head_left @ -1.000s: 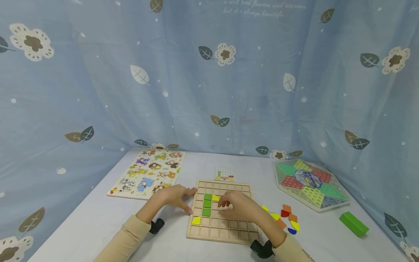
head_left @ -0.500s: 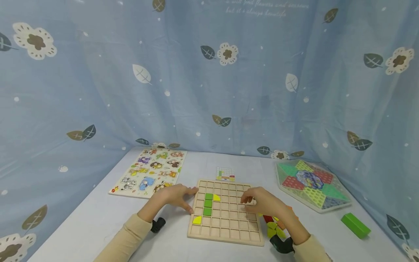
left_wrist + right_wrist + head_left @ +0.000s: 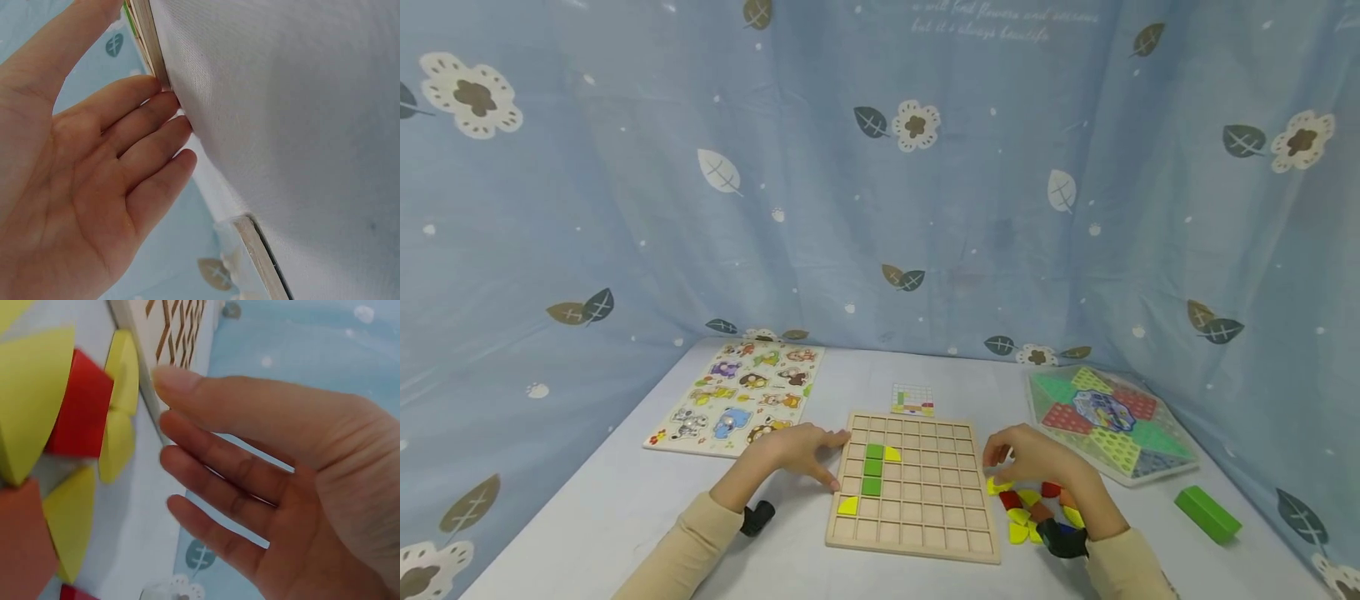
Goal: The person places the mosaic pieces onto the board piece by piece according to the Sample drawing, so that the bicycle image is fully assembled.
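A wooden grid board (image 3: 917,533) lies mid-table, with green squares (image 3: 872,467) in one column, a yellow quarter piece (image 3: 892,454) beside the top one and another (image 3: 847,506) lower left. My left hand (image 3: 797,454) touches the board's left edge with spread thumb and fingers; the left wrist view shows its fingertips against the board's side (image 3: 153,50). My right hand (image 3: 1037,458) hangs beside the board's right edge, fingers loosely bent and holding nothing. Below it lie yellow pieces (image 3: 1018,532) and red ones (image 3: 1011,500); in the right wrist view a red block (image 3: 84,406) shows between yellow pieces.
An animal puzzle board (image 3: 737,400) lies at the back left. A small pattern card (image 3: 913,399) is behind the grid board. On the right are a hexagonal game box (image 3: 1108,421) and a green block (image 3: 1208,514). A blue curtain (image 3: 820,167) stands behind the table.
My right hand has moved right, from over the grid board to above the loose pieces. The left hand has stayed at the board's left edge.
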Demonstrator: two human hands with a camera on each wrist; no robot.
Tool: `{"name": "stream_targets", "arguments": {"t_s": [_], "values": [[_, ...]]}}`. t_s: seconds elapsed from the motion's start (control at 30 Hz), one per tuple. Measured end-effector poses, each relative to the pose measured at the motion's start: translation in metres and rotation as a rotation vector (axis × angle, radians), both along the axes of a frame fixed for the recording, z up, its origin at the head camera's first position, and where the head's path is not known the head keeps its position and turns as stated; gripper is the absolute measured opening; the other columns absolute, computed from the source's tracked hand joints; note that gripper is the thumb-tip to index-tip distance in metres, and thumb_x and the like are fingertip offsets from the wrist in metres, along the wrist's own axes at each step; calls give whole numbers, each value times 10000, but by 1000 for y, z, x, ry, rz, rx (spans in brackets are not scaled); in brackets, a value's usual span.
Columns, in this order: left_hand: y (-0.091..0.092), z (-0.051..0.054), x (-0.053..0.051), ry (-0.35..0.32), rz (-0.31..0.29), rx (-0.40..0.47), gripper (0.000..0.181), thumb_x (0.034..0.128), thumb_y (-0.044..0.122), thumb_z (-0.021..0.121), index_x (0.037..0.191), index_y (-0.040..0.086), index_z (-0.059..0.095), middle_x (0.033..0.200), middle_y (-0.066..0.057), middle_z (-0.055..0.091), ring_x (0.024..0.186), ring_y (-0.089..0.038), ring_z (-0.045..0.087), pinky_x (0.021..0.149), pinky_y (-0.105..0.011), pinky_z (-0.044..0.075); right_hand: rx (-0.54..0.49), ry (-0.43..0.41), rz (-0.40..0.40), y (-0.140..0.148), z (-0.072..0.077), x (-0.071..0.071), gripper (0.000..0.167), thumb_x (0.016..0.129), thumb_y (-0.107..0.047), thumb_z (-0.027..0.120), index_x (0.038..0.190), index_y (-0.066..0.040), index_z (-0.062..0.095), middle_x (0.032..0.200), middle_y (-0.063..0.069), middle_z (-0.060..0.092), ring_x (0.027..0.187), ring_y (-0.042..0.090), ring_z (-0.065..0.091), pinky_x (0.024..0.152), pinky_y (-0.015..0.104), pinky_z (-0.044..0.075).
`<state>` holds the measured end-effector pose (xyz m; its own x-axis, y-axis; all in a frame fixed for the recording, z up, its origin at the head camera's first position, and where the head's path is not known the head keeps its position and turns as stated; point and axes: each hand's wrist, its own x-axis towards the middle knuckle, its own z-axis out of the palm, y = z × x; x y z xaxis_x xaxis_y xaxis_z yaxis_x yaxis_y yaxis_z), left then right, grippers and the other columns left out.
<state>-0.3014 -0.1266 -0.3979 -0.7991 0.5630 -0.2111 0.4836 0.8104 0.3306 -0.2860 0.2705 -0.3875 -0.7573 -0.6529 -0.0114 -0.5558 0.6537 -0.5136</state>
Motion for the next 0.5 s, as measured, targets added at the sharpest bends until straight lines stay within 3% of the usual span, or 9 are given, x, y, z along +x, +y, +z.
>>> {"name": "stream_targets", "arguments": {"t_s": [0.23,0.5], "values": [[-2,0,0,-2,5,15,870,730,487,788,1462,166,444,1477,-53,437,1342,-302,408,1086,-459,360,-10,-81,-14,-2,0,2,139,776,-70,795,867,-114,698,852,0,659,832,221,603,723,273,533],[-2,0,-1,5,-8,10,872,732,491,785,1463,161,442,1470,-68,447,1337,-303,415,1081,-462,365,16,4,-83,3,-7,0,119,778,-128,811,811,-138,697,770,-44,627,707,112,546,642,252,517]]}}
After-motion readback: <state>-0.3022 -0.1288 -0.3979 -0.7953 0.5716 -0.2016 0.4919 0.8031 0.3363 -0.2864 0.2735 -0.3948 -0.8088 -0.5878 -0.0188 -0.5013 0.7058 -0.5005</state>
